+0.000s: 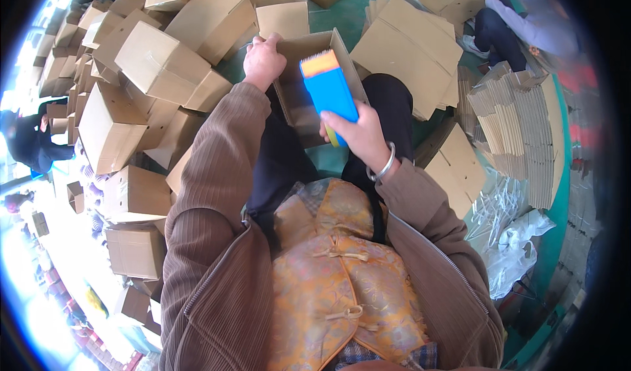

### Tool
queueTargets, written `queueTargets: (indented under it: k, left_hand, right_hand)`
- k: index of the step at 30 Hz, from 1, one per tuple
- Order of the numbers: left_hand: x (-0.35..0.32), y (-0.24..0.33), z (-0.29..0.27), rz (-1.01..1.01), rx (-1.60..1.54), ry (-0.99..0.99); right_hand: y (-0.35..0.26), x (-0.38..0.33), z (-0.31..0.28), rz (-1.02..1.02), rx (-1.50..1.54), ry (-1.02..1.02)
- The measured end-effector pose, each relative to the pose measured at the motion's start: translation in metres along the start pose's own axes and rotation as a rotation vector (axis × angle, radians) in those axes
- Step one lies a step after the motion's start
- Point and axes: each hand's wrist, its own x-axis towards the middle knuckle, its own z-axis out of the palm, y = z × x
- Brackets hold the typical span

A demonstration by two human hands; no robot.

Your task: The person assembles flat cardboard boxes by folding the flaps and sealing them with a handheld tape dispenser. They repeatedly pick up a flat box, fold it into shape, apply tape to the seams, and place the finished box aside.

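While my curled left hand (pixel 265 61) lies at the open carton (pixel 299 47), pinching or not I cannot tell, my right hand (pixel 358 131) clasps the lower end of the blue tool (pixel 328 93), orange toothed end (pixel 319 64) forward, above the carton.

Ahead of my left hand (pixel 264 62) I see green floor (pixel 323 20); more shows well right of my right hand (pixel 360 133), beside a blurred grey surface (pixel 578 239). Far left, white light (pixel 79 247) glares.
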Motion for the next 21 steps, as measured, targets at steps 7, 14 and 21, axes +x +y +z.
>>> queueTargets:
  k: [7, 14, 21]
  left_hand:
    - [-0.012, 0.012, -0.002, 0.045, 0.0, 0.016]
    - [0.005, 0.034, -0.008, 0.4, 0.276, 0.143]
    - [-0.009, 0.054, 0.003, 0.424, -0.068, -0.064]
  right_hand:
    - [0.025, 0.057, -0.007, 0.173, -0.048, 0.1]
    - [0.056, 0.045, -0.016, 0.065, 0.096, 0.154]
    - [0.062, 0.016, -0.018, -0.024, 0.191, 0.162]
